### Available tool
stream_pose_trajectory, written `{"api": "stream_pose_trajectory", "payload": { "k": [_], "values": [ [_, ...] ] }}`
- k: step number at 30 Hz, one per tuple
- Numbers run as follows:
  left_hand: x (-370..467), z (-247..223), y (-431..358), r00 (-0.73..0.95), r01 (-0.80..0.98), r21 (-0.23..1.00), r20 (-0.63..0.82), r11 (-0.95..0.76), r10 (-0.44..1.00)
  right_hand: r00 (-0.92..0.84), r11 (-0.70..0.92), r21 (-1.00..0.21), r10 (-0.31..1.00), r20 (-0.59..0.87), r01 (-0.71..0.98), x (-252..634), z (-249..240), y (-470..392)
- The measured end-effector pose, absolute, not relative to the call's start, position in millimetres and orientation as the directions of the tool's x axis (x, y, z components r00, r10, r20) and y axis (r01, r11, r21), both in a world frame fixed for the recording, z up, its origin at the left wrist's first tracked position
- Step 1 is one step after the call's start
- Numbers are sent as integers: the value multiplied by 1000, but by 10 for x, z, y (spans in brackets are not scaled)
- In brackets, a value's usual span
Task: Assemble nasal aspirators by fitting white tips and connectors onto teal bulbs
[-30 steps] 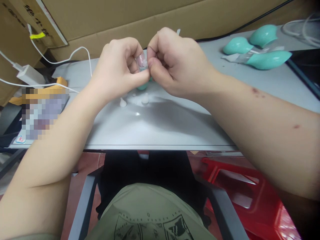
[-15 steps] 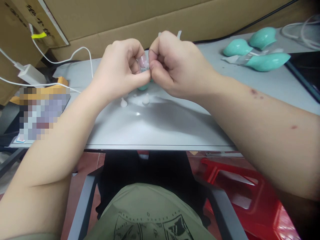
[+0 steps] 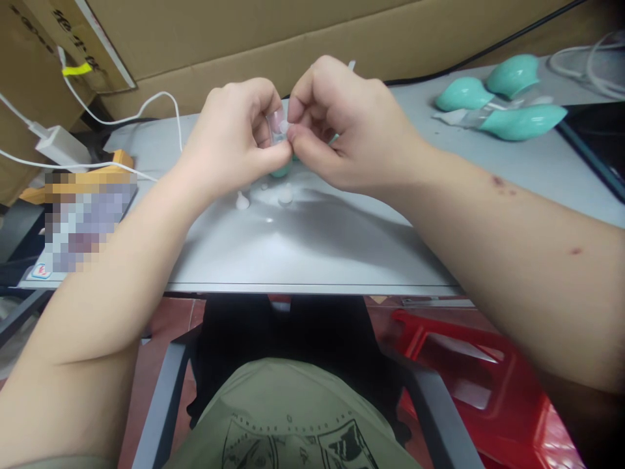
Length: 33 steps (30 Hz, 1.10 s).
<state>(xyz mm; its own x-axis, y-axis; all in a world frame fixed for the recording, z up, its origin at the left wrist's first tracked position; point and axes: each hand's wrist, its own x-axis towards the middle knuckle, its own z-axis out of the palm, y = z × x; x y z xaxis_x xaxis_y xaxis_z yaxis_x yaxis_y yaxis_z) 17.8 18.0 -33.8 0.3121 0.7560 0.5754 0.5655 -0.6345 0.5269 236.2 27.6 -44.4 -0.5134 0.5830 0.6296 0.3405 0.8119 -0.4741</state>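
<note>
At the left end of the tabletop [image 3: 312,257], a white adapter [image 3: 61,146] sits toward the far corner with white cables [image 3: 151,98] running from it. Nearer the front, a yellow-orange strip [image 3: 123,158] lies behind a pixelated flat item [image 3: 90,221], which reaches toward the near left corner.

The left hand [image 3: 239,124] is over the middle of the tabletop, toward the far edge, its fingers curled around a small clear piece [image 3: 274,122]. Below it, between the hands and the near edge, a white nozzle-shaped part [image 3: 243,200] stands on the surface; a tiny white bit [image 3: 264,187] and a second white part [image 3: 286,195] lie just to its right. A teal object [image 3: 280,171] shows under the left thumb, mostly hidden.

The right hand [image 3: 342,124] meets the left, thumb and forefinger pinching a small white piece [image 3: 284,127] against the clear piece; whether the two are joined cannot be told.

Farther right, near the far edge, three teal bulbs [image 3: 527,122] lie in a cluster, the nearest with a clear, pale-tipped neck pointing left. A dark flat panel [image 3: 598,130] lies at the right end. Below the near edge, on the right, is a red plastic stool [image 3: 517,391].
</note>
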Motion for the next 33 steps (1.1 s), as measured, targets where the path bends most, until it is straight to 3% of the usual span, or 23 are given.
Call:
{"api": "stream_pose_trajectory", "payload": {
  "k": [18, 33],
  "values": [
    [187, -268, 61, 314, 573, 515, 581, -638, 751, -522, 877, -326, 474, 709, 354, 2454, -509, 349],
    [222, -242, 67, 275, 627, 563, 486, -538, 829, -525, 825, -392, 562, 639, 406, 2459, -435, 246]
  ]
}}
